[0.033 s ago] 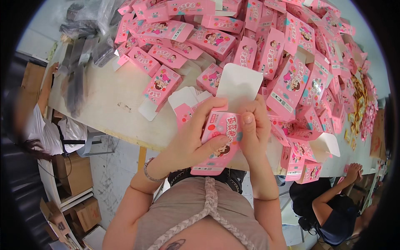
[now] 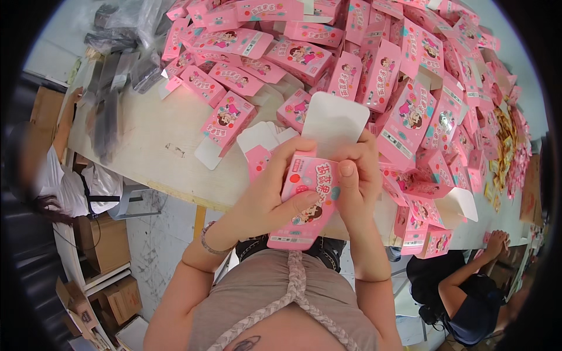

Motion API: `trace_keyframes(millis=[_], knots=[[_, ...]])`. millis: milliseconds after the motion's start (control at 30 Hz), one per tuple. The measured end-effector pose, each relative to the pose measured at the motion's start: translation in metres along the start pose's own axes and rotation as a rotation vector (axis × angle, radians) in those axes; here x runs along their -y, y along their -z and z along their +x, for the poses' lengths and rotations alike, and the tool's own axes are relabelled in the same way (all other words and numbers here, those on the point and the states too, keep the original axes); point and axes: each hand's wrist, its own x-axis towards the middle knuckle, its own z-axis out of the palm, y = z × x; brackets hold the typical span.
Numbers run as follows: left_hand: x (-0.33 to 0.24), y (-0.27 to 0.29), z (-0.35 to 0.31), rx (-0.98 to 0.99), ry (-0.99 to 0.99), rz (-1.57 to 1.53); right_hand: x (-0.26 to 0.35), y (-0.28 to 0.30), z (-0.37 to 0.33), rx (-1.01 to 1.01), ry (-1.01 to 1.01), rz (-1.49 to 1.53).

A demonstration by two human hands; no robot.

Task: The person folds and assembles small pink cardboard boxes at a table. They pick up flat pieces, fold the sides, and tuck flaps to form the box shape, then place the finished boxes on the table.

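The left hand point(image 2: 266, 196) is wrapped around a pink printed cardboard box point(image 2: 313, 175), thumb across its front; the right hand point(image 2: 360, 190) pinches its upper right edge, thumb bent, other fingers partly hidden. The box is tilted at the person's waist, by the table edge, its white flap point(image 2: 336, 117) raised. Beyond, a heap of similar pink cartons point(image 2: 380, 73) covers much of the pale tabletop point(image 2: 149, 149), with dark plastic packaging point(image 2: 108, 111) at left and shiny gold packets point(image 2: 500, 158) at right. Brown cardboard boxes point(image 2: 122, 301) sit on shelving at lower left; another person point(image 2: 474, 310) is at lower right.
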Motion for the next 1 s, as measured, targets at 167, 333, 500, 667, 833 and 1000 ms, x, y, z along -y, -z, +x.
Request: trace_keyframes(millis=[167,333,500,667,833,1000], knots=[[0.009,0.006,-0.006,0.001,0.022,0.009,0.015,-0.002,0.004,0.060,-0.253,0.274],[0.022,0.011,-0.012,-0.072,-0.167,0.122,0.026,0.001,0.008,0.122,-0.372,0.270],[0.026,0.023,-0.010,-0.019,-0.210,0.132,0.040,0.013,0.013,0.413,-0.323,-0.031],[0.035,0.023,-0.020,-0.082,-0.178,0.123,0.049,0.012,0.017,0.578,-0.381,-0.145],[0.022,0.054,-0.006,-0.547,-0.446,-0.110,0.054,0.018,0.024,0.176,-0.112,-0.492],[0.037,0.067,-0.026,-0.623,-0.133,0.212,0.014,-0.016,-0.011,0.488,-0.260,-1.073]])
